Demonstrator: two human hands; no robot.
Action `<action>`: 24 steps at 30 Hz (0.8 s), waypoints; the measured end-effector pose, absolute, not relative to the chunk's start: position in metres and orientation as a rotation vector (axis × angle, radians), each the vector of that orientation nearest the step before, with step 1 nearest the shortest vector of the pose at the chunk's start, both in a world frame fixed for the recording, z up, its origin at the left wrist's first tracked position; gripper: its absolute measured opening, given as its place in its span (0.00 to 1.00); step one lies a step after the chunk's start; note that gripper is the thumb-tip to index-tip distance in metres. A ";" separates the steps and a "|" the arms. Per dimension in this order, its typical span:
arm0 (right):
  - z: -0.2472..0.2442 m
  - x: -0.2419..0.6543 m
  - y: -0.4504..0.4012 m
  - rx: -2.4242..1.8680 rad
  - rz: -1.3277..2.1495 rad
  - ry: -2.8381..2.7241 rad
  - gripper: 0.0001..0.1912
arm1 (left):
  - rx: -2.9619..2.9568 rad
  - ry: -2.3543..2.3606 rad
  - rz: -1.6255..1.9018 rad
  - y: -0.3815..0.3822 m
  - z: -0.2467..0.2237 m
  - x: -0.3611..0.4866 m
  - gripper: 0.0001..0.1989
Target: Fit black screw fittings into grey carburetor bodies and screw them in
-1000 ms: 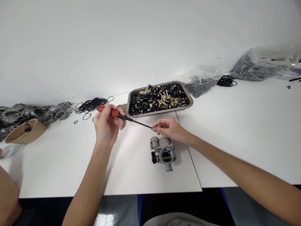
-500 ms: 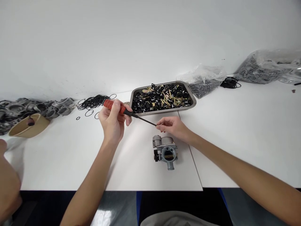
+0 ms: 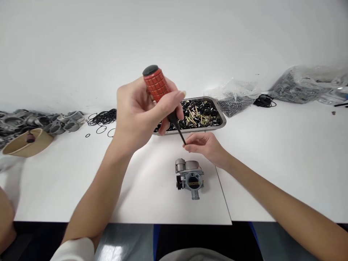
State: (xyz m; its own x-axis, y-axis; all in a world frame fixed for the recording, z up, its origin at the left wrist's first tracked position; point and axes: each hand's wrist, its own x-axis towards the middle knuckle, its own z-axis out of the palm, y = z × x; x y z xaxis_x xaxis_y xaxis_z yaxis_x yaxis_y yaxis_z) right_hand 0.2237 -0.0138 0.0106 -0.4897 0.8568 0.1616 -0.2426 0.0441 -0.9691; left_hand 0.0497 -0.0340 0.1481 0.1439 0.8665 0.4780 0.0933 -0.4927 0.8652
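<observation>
A screwdriver [image 3: 157, 85] with a red ribbed handle and black cap is gripped in my left hand [image 3: 138, 112], its dark shaft slanting down to the right. The fingertips of my right hand [image 3: 205, 145] are pinched together at the screwdriver's tip; whatever small piece lies between them is too small to make out. Just below both hands a grey metal carburetor [image 3: 193, 179] rests on the white table, its round bore facing me and a black knob on its left side. Neither hand touches it.
Behind the hands stands a metal tray [image 3: 221, 121] of small black and brass parts. Black rubber rings [image 3: 102, 117], a tan container [image 3: 29, 143] and grey castings [image 3: 16, 121] lie left. Plastic bags of parts [image 3: 236, 103] sit right. Another person's arm [image 3: 5, 214] shows at lower left.
My left hand has risen and come closer to the camera, tilting the screwdriver from nearly level to steep. My right hand keeps its pinch at the tip. The carburetor stays in place.
</observation>
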 end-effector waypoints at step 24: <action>0.035 0.232 -0.034 -0.425 1.446 -2.531 0.25 | 1.045 0.968 1.404 -0.074 0.143 0.044 0.05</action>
State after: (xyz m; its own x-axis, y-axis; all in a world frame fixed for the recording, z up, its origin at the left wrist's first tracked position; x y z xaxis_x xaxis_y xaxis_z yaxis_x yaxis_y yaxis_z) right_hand 0.2324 -0.0345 0.0346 -0.9397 0.3408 0.0268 0.1499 0.4814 -0.8636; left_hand 0.0441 -0.0744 0.1434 -0.0299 0.9964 0.0793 -0.2804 -0.0845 0.9562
